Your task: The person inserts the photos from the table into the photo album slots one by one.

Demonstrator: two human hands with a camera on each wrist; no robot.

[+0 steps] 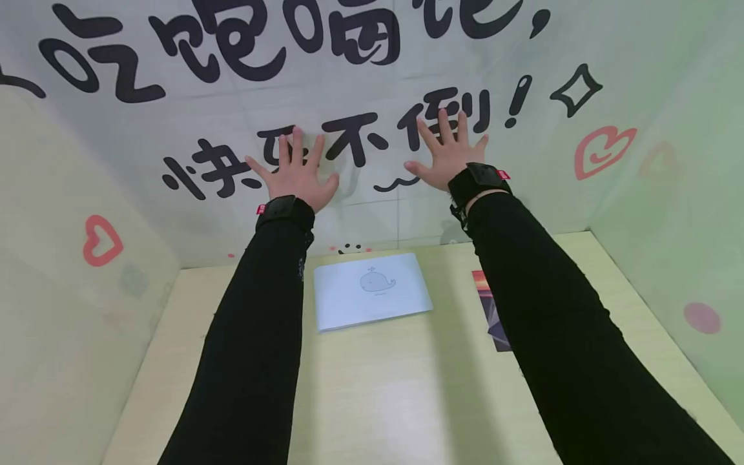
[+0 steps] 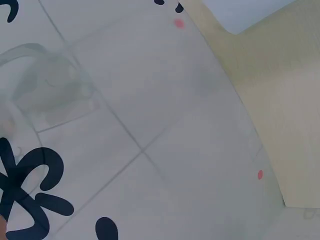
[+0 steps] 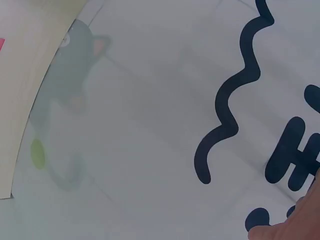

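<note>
Both hands are raised over the white printed back wall [image 1: 366, 223], fingers straight and spread, holding nothing. My left hand [image 1: 298, 175] lies over black lettering left of centre; my right hand [image 1: 452, 152] lies over lettering to the right. Whether the palms touch the wall I cannot tell. On the tabletop [image 1: 372, 387] between the forearms lies a white booklet [image 1: 343, 297] with a whale drawing. A dark, orange-topped printed item [image 1: 491, 313] is partly hidden by the right sleeve. In the right wrist view only part of the right hand [image 3: 295, 222] shows, at the lower corner.
A printed left side wall [image 1: 64, 310] and right side wall [image 1: 674, 245] enclose the light wooden tabletop. The back wall meets the tabletop's far edge, just behind the booklet. Black sleeves and wristbands cover both forearms.
</note>
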